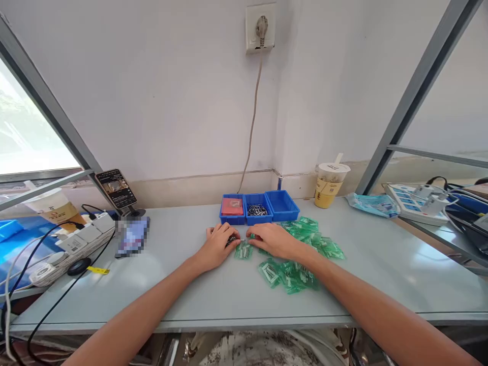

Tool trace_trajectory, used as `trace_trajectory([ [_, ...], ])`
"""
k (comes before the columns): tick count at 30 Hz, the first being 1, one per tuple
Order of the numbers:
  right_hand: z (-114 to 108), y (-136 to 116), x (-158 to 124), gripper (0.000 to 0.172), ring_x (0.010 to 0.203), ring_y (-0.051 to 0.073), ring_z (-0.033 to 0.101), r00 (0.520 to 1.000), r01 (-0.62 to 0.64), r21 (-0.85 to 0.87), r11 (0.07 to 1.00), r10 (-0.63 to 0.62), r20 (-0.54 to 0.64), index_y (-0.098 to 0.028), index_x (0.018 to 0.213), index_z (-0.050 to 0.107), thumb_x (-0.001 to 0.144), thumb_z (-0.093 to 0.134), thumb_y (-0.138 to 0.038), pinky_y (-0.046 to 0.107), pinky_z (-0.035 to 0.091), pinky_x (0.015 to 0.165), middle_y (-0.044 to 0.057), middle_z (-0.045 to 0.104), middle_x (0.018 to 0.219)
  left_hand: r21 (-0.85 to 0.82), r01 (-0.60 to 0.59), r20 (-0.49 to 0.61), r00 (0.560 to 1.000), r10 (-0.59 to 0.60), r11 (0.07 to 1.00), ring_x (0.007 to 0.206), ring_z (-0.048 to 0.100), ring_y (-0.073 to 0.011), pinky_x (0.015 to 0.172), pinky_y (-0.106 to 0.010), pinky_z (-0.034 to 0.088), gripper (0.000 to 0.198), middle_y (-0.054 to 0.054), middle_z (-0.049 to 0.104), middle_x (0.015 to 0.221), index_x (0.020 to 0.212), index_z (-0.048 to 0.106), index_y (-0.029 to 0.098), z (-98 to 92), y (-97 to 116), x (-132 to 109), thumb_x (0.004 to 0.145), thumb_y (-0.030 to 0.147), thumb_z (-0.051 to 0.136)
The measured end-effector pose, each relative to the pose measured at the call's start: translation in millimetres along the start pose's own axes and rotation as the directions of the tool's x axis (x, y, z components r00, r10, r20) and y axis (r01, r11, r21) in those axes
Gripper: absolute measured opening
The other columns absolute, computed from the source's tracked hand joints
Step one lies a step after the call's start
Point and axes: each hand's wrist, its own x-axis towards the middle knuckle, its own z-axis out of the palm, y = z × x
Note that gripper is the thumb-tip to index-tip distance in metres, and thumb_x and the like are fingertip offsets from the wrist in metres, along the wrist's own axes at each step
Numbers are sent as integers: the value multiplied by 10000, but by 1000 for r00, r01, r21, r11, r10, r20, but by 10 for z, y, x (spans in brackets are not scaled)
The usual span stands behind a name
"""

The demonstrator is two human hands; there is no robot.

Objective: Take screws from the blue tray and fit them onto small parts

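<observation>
Forearms, two, bare, reaching from the near table edge to the middle of the grey table (160,284). Left hand (219,246): fingers curled down around a small dark part, seemingly pinched against the tabletop, though the grip itself is mostly hidden under the knuckles. Right hand (272,240): palm down, fingertips meeting the left hand's at a thin metal pin between them; whether it pinches the pin I cannot tell. Small green packet (243,250): lying just in front of both hands, touching neither clearly. Heap of green packets (301,254): spread under and beyond the right wrist. Three blue bins, side by side, just behind the hands: red-lined bin (232,208), bin of dark metal parts (257,210), empty-looking bin (282,203). Drink cup (330,185): right of the bins, by the wall. Phone on stand (116,189) and power strip (82,239): far left. Step in hand, as judged: fitting or sorting one small part at the fingertips. Next move calls for a fine two-handed pinch, kept low and steady.
</observation>
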Motion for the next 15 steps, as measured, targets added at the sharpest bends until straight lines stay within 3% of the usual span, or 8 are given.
trace_trajectory([
  [7,94,-89,52,162,882,216,652,1000,26,-44,999,-26,-9,-224,1005,673,1050,526,-274,279,392,695,51,709,981,-31,-30,-4,1000,30,999,1054,531,-236,939,-412,341,266,-32,639,1109,1074,630,250,6,-6,14,1085,392,406],
  [15,170,-112,81,122,753,196,604,997,-29,-23,999,27,-68,-213,936,586,1025,502,-208,289,344,650,36,667,876,-40,-23,-2,1000,23,999,1068,535,-238,935,-411,348,226,-31,642,1105,1087,629,258,-21,27,23,1074,367,432],
])
